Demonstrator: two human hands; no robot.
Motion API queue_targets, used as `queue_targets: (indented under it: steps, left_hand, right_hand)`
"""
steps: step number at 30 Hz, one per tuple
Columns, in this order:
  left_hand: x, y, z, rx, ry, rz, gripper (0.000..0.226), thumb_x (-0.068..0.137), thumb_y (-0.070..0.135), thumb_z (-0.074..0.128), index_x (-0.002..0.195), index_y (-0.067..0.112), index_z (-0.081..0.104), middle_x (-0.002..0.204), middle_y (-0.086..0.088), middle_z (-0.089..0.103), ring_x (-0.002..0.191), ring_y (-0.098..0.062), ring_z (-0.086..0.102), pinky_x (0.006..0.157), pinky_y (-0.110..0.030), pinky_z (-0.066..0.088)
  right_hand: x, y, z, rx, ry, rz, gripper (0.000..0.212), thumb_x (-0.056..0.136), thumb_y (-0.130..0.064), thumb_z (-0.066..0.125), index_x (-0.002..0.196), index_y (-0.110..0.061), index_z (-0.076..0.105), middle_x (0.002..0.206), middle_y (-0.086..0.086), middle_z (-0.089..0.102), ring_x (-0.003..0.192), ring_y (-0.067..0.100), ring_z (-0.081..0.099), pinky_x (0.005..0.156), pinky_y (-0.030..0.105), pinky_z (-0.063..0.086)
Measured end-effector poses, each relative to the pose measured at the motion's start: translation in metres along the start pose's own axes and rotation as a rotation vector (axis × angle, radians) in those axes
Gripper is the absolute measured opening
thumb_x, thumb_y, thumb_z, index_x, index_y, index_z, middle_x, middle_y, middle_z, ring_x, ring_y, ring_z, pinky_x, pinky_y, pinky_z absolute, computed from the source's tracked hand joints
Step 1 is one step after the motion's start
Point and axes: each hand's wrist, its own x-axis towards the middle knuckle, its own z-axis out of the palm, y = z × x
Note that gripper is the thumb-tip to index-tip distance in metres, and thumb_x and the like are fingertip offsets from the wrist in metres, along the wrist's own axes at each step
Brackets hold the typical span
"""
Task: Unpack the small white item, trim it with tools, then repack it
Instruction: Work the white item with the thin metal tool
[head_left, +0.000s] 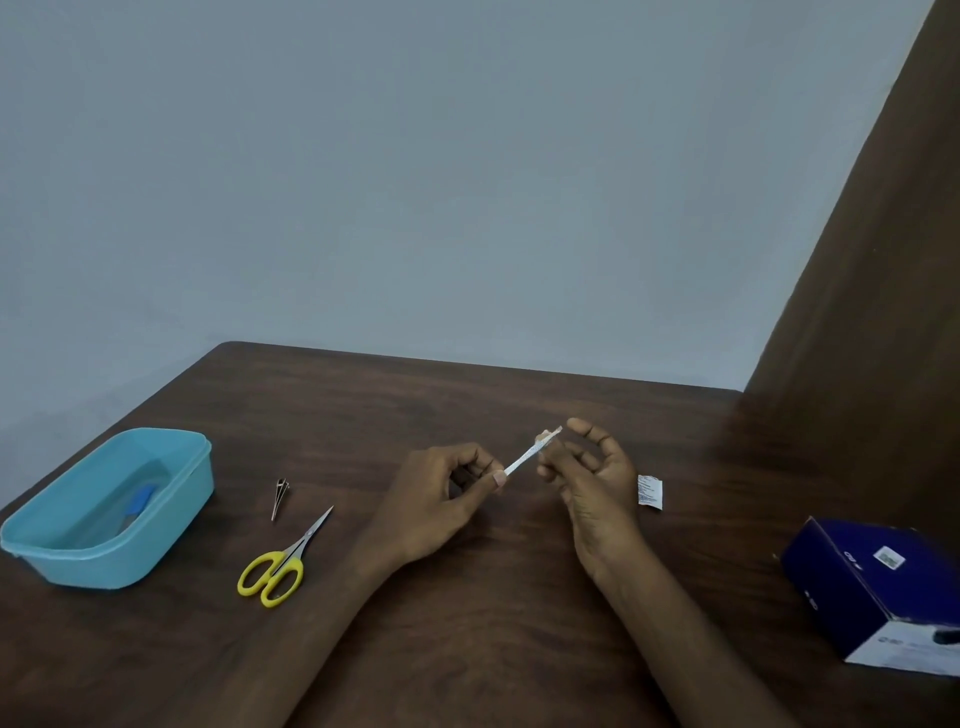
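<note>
Hands meet over the middle of a dark wooden table (467, 395), a narrow white strip (525, 457) stretched between them. The left hand (441, 499) pinches the strip's lower end between thumb and curled fingers; the right hand (592, 467), at three o'clock from it, holds the upper end at its fingertips, the remaining fingers loosely spread. The upper end looks frayed or partly peeled, though blur hides the detail. A small white wrapper (649, 491) lies on the table just beyond the right hand, at three o'clock. Yellow-handled scissors (283, 564) rest closed at eight o'clock from the hands, metal tweezers (279, 498) near them at nine o'clock, and a blue plastic tub (111, 506) sits further out the same way. A dark blue box (878, 592) stands at four o'clock. Risk lies in the pull: too much tension could tear the thin strip or fold it onto itself, and freeing a hand to reach the scissors could let it drop or curl.
</note>
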Motion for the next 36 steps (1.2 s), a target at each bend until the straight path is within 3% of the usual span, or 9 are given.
queue_targets:
  steps: [6, 11, 19, 26, 29, 36]
  left_hand:
    - [0.0002, 0.0000, -0.0013, 0.011, -0.015, 0.012, 0.021, 0.101, 0.024, 0.073, 0.083, 0.034, 0.073, 0.078, 0.018, 0.074, 0.073, -0.002, 0.069, 0.069, -0.014, 0.047]
    - [0.0009, 0.0017, -0.0014, -0.002, -0.035, 0.019, 0.021, 0.103, 0.027, 0.071, 0.084, 0.035, 0.072, 0.081, 0.015, 0.075, 0.076, -0.006, 0.070, 0.071, -0.025, 0.053]
    - [-0.0007, 0.0000, -0.0013, 0.036, -0.049, 0.002, 0.017, 0.101, 0.026, 0.073, 0.084, 0.030, 0.073, 0.080, 0.012, 0.076, 0.075, -0.008, 0.072, 0.066, -0.018, 0.049]
    - [-0.0005, -0.0001, 0.0008, -0.050, -0.032, -0.031, 0.009, 0.101, 0.029, 0.075, 0.093, 0.028, 0.079, 0.083, 0.009, 0.078, 0.069, -0.004, 0.068, 0.066, -0.019, 0.051]
    - [-0.0008, 0.0004, -0.0005, -0.076, -0.031, -0.023, 0.006, 0.101, 0.026, 0.075, 0.098, 0.028, 0.080, 0.086, 0.012, 0.079, 0.069, 0.001, 0.067, 0.065, -0.016, 0.050]
    - [-0.0008, -0.0014, -0.0004, -0.043, -0.085, 0.010, 0.008, 0.100, 0.025, 0.076, 0.096, 0.030, 0.080, 0.087, 0.013, 0.079, 0.080, -0.010, 0.074, 0.073, -0.028, 0.058]
  right_hand:
    - [-0.0043, -0.0009, 0.0040, -0.068, -0.147, 0.093, 0.032, 0.090, 0.009, 0.073, 0.111, -0.013, 0.064, 0.084, 0.011, 0.079, 0.063, 0.017, 0.063, 0.067, 0.031, 0.054]
    - [-0.0037, -0.0056, 0.0022, -0.010, -0.103, 0.020, 0.036, 0.088, 0.011, 0.074, 0.113, -0.015, 0.067, 0.092, 0.015, 0.080, 0.067, 0.016, 0.064, 0.064, 0.028, 0.051]
    - [-0.0063, -0.0018, 0.0042, -0.066, -0.183, 0.115, 0.034, 0.088, 0.008, 0.075, 0.113, -0.012, 0.065, 0.092, 0.012, 0.080, 0.057, 0.013, 0.054, 0.059, 0.027, 0.050]
    - [-0.0068, -0.0031, 0.0025, -0.130, -0.203, -0.018, 0.033, 0.088, 0.006, 0.077, 0.114, -0.011, 0.064, 0.097, 0.021, 0.079, 0.064, 0.018, 0.060, 0.062, 0.026, 0.053]
    - [-0.0098, -0.0026, 0.0027, -0.186, -0.248, -0.077, 0.035, 0.088, 0.004, 0.079, 0.116, -0.011, 0.064, 0.092, 0.017, 0.079, 0.072, 0.016, 0.068, 0.064, 0.027, 0.054]
    - [-0.0045, -0.0073, -0.0007, -0.102, -0.090, -0.081, 0.035, 0.088, -0.002, 0.082, 0.115, -0.015, 0.064, 0.088, 0.010, 0.081, 0.076, 0.013, 0.070, 0.062, 0.024, 0.052]
